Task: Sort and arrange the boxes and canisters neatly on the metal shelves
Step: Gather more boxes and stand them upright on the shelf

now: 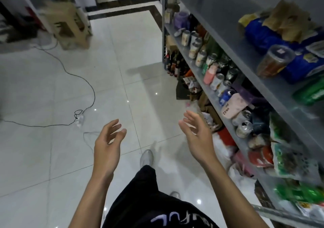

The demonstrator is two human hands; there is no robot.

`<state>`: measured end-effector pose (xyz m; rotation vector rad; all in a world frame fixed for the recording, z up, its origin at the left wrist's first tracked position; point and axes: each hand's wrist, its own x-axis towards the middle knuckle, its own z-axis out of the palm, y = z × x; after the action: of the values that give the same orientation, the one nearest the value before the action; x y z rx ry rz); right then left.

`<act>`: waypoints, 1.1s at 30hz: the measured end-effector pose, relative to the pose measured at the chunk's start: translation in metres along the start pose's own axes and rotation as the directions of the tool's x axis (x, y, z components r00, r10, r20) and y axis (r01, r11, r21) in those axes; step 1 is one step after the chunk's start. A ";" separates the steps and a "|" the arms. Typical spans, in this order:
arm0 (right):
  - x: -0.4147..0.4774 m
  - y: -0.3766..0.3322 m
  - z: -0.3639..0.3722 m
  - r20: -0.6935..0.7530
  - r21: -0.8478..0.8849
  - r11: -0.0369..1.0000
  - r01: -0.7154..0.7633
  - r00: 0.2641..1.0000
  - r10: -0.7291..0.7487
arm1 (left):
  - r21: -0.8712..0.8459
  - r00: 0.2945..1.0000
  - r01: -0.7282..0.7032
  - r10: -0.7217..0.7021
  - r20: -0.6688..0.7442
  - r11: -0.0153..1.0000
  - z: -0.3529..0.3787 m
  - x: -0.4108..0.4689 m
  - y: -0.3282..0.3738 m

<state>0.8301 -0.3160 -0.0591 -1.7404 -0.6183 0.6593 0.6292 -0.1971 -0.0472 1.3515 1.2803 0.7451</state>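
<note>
A person's left hand [107,140] and right hand [196,131] hover empty, fingers loosely spread, over a glossy tiled floor [52,87] beside metal shelves [228,26] of cans [200,57], labels blurred.

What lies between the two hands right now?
In the head view, only white floor tile lies between the left hand and right hand; both hold nothing.

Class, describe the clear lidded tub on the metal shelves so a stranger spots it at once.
Find the grey metal shelves on the right, then the upper level in view. Between blue packets sits a tub. It alone is clear plastic, showing brown contents.
</note>
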 end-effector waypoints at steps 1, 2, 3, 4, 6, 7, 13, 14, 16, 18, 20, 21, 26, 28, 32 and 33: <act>0.014 -0.002 0.006 0.005 -0.004 1.000 0.001 1.000 -0.001 | -0.002 1.000 0.006 -0.006 -0.004 1.000 0.000 0.011 0.000; 0.028 -0.005 0.011 0.008 -0.003 1.000 0.001 1.000 -0.001 | -0.008 1.000 0.013 -0.013 -0.007 1.000 0.001 0.024 0.000; 0.042 -0.007 0.017 0.009 -0.003 1.000 0.002 1.000 -0.002 | -0.016 1.000 0.021 -0.021 -0.012 1.000 0.003 0.039 0.000; 0.057 -0.010 0.024 0.009 -0.006 1.000 0.003 1.000 -0.003 | -0.025 0.999 0.028 -0.028 -0.014 0.999 0.004 0.056 0.000; 0.087 -0.014 0.038 0.007 -0.017 1.000 0.001 1.000 -0.001 | -0.033 0.999 0.036 -0.036 -0.006 0.999 0.008 0.096 0.004; 0.102 -0.017 0.045 -0.002 -0.021 1.000 -0.005 1.000 0.005 | -0.031 0.999 0.038 -0.038 0.005 0.999 0.010 0.117 0.008; 0.179 -0.035 0.084 -0.100 -0.023 0.999 -0.037 0.994 0.034 | -0.008 0.989 -0.025 0.026 0.148 1.000 0.029 0.248 0.051; 0.189 -0.038 0.089 -0.118 -0.016 0.999 -0.041 0.992 0.038 | -0.006 0.985 -0.046 0.047 0.168 0.999 0.033 0.268 0.060; 0.211 -0.044 0.099 -0.139 -0.006 0.998 -0.056 0.989 0.055 | -0.011 0.979 -0.079 0.080 0.189 0.997 0.041 0.306 0.079; 0.234 -0.049 0.106 -0.150 0.001 0.997 -0.075 0.986 0.074 | -0.023 0.974 -0.096 0.099 0.203 0.995 0.051 0.339 0.097; 0.258 -0.053 0.112 -0.153 -0.005 0.996 -0.086 0.985 0.084 | -0.029 0.970 -0.111 0.115 0.214 0.993 0.061 0.368 0.112; 0.273 -0.054 0.114 -0.153 -0.001 0.996 -0.094 0.984 0.093 | -0.029 0.968 -0.115 0.119 0.221 0.993 0.067 0.383 0.118; 0.365 -0.058 0.132 -0.126 0.045 0.993 -0.111 0.985 0.116 | -0.008 0.970 -0.110 0.110 0.216 0.994 0.098 0.462 0.140; 0.411 -0.060 0.141 -0.100 0.055 0.993 -0.106 0.989 0.111 | 0.006 0.975 -0.108 0.105 0.196 0.994 0.110 0.497 0.147; 0.500 -0.072 0.154 -0.036 0.054 0.995 -0.079 0.996 0.081 | 0.033 0.986 -0.085 0.080 0.147 0.996 0.128 0.554 0.160; 0.526 -0.078 0.158 -0.011 0.053 0.996 -0.072 0.997 0.072 | 0.036 0.990 -0.068 0.063 0.127 0.997 0.131 0.568 0.165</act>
<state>1.0850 0.1758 -0.0820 -1.7233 -0.5269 0.7081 0.9246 0.3320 -0.0473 1.4558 1.1611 0.6715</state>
